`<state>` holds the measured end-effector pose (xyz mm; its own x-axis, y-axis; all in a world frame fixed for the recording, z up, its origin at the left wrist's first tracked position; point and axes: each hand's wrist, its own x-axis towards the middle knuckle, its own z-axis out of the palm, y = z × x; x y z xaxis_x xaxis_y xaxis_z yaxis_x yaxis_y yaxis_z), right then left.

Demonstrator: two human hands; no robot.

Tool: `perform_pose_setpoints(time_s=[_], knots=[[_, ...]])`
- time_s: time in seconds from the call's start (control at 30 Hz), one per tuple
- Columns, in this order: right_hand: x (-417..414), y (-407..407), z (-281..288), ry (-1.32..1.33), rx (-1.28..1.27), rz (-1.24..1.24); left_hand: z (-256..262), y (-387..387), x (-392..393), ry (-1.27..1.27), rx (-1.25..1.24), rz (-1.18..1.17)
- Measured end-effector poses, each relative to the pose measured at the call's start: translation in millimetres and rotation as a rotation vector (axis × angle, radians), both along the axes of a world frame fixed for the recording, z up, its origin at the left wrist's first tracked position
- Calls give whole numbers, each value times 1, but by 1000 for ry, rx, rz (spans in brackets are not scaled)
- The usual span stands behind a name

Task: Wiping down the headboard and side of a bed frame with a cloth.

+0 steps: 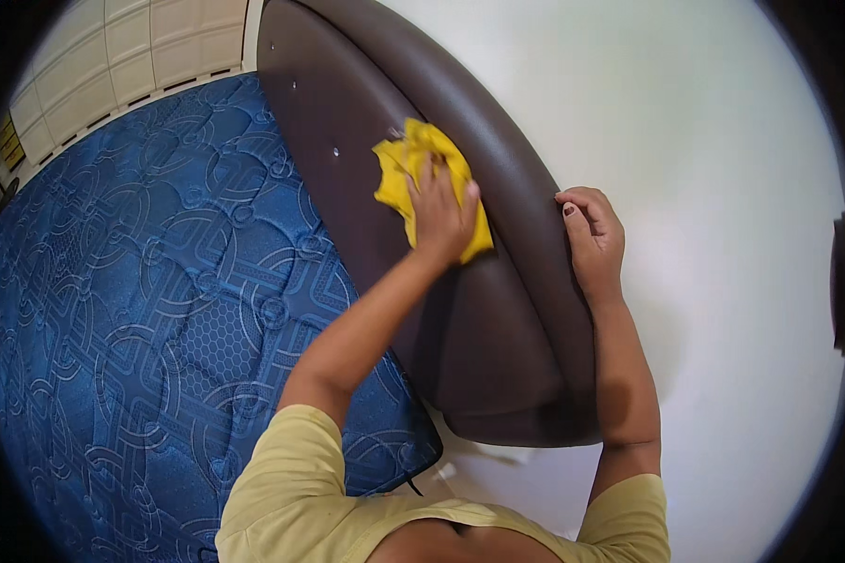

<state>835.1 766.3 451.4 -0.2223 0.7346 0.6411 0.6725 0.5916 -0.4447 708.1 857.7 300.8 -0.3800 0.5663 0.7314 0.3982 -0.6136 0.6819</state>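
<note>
My left hand [442, 211] presses a crumpled yellow cloth [394, 179] against the padded face of a dark brown leather-like headboard [373, 232]. Its fingers are spread over the cloth, and part of the cloth sticks out beyond them on both sides. At the headboard's outer edge is my right hand [595, 236], fingers curled with the fingertips and thumb against the rim; no cloth or tool shows in it. Small shiny buttons [336, 152] dot the headboard's face.
A blue patterned mattress [204, 281] lies along the headboard's left side. To the right rises a pale wall [711, 141] with a dark object [841, 285] at the far edge. Cream panelled doors [130, 49] stand at the upper left. Light floor tiles [493, 475] show near my body.
</note>
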Motion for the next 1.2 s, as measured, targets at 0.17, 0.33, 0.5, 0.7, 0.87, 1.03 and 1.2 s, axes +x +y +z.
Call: perform_pose_setpoints(time_s=[0.17,0.33,0.5,0.7,0.87,1.03,1.2], knots=[[-3,2,1,-19,8,-18,-28,-40,-9,256,175,-223],[-5,2,1,-39,14,-34,-30,35,-54,506,411,-331],[-6,3,3,-51,4,-16,-18,127,-96,219,287,-96],[-4,4,1,-83,15,-8,-25,241,-144,300,136,187],[-5,3,1,-105,12,-17,-68,269,-149,183,-50,311],[-4,4,0,-136,25,-30,-159,237,-129,-680,-431,-248],[-5,5,-3,-128,50,-47,-205,130,-68,-902,-605,-110]])
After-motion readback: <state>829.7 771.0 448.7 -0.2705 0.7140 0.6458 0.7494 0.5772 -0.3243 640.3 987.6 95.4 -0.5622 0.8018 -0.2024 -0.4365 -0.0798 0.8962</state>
